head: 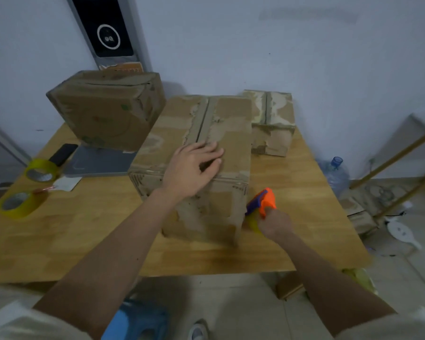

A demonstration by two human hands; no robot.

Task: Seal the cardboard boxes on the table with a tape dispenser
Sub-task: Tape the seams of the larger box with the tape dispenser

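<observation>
A person steadies a cardboard box while readying a tape dispenser.

The left hand lies flat, fingers spread, on the box's unsealed top seam. The right hand grips the dispenser beside the box's near corner. A loose hold could let tape start crooked.

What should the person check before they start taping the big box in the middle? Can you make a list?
1. Flaps closed on the middle box: ok, they meet at the centre seam.
2. Box held steady: ok, the left hand lies flat on its top near the front edge.
3. Tape dispenser in hand: ok, the right hand grips it beside the box's front right corner.
4. Tape end ready to stick: cannot tell, the picture is blurred there.
5. Dispenser lined up with the seam: not ok, it sits off to the right of it.
6. Spare tape rolls nearby: ok, two lie on the table's left side.
</observation>
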